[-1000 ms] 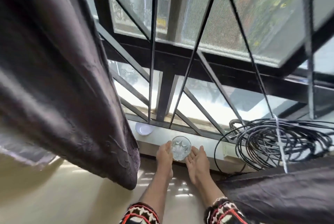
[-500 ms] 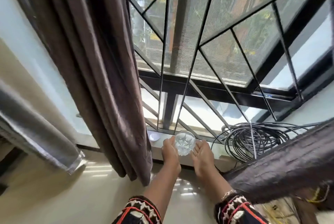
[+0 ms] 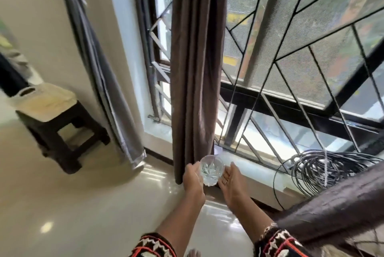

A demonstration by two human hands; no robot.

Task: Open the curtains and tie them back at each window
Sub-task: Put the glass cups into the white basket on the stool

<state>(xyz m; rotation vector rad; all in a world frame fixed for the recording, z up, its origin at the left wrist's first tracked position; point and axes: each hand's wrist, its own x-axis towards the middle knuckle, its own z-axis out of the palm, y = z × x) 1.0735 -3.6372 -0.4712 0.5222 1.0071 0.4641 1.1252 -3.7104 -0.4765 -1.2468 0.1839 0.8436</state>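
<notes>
A brown curtain (image 3: 193, 69) hangs straight down in gathered folds in front of the barred window (image 3: 291, 69), its hem just above the floor. Another brown curtain (image 3: 332, 204) stretches slantwise across the lower right. At the left a grey curtain (image 3: 97, 74) hangs bunched against the wall, with a tie around it near the top. My left hand (image 3: 193, 180) grips a clear cut glass (image 3: 211, 171) right beside the brown curtain's hem. My right hand (image 3: 230, 182) is next to the glass with its palm showing and fingers straight.
A coil of black cable (image 3: 332, 165) lies on the window sill (image 3: 249, 165). A small white dish (image 3: 218, 149) peeks out by the curtain's foot. A dark stool (image 3: 62, 132) with a pale bag on top stands at the left on the glossy floor.
The view has swung left, showing the wall, stool and grey curtain. The glass has come up off the sill toward the brown curtain. My right hand has loosened from the glass.
</notes>
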